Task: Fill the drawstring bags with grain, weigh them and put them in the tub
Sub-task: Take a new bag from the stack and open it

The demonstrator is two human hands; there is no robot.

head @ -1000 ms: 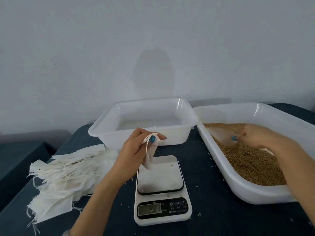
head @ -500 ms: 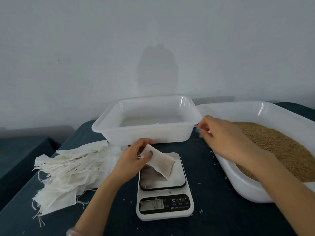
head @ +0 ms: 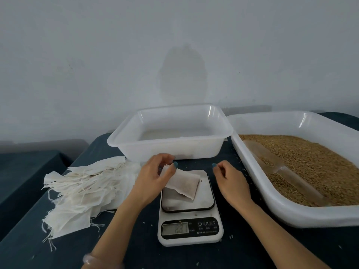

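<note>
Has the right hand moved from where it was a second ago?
Yes. The right hand has left the grain tub and is now left of its rim, beside the scale.

A dark blue tabletop (head: 242,253) fills the foreground. Behind it rises a pale grey wall (head: 97,55) with a darker oval patch (head: 182,74) in its middle. A grey band (head: 38,145) runs along the wall's foot. At the left, apart from the tabletop, sits a lower dark blue surface (head: 25,171).
</note>
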